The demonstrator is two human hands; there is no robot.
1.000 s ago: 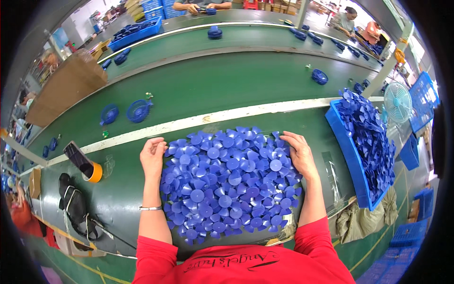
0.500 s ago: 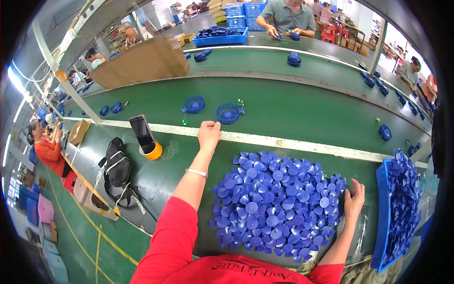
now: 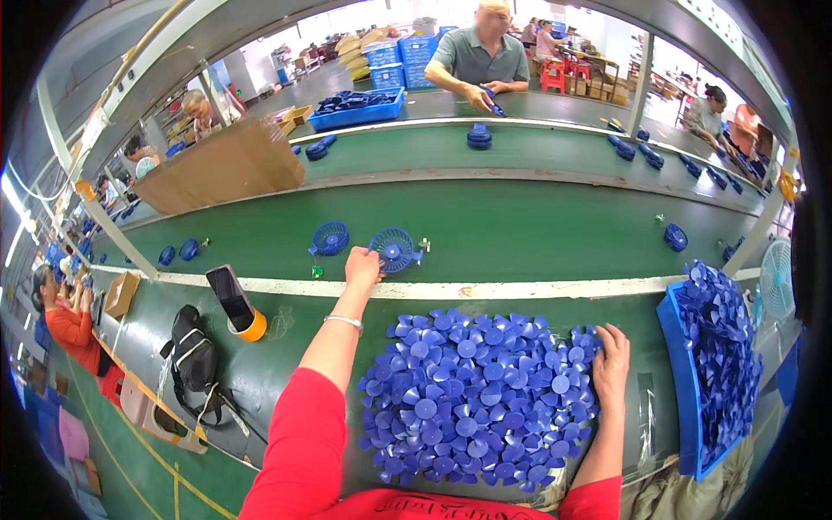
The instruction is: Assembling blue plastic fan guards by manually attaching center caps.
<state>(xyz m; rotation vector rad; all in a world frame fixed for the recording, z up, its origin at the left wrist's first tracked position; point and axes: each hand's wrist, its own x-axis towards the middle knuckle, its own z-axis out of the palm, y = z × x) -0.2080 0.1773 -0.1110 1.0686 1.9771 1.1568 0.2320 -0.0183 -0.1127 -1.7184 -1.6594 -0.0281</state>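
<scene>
My left hand [image 3: 362,268] reaches over the white strip to the green belt, its fingers closed on the near left rim of a blue slatted fan housing [image 3: 394,250]. A small green-and-white circuit piece [image 3: 424,246] sits beside that housing. Left of it lies a second blue housing [image 3: 330,238] with a little green board [image 3: 317,272] next to it. A broad pile of blue fan blades [image 3: 477,399] covers the bench in front of me. At the pile's right edge rests my right hand [image 3: 611,360], fingers apart and bent toward the outermost blades, holding nothing I can see.
A blue crate [image 3: 683,390] heaped with blades stands at right. On the left are a phone [image 3: 230,295] on an orange tape roll [image 3: 250,326] and a black bag [image 3: 198,351]. More housings [image 3: 676,237] lie along the belt. Across the belts a person [image 3: 484,61] handles blue parts.
My left hand has moved forward onto the housing's rim and closed on it. My right hand stays by the pile's right edge. The whole view has shifted.
</scene>
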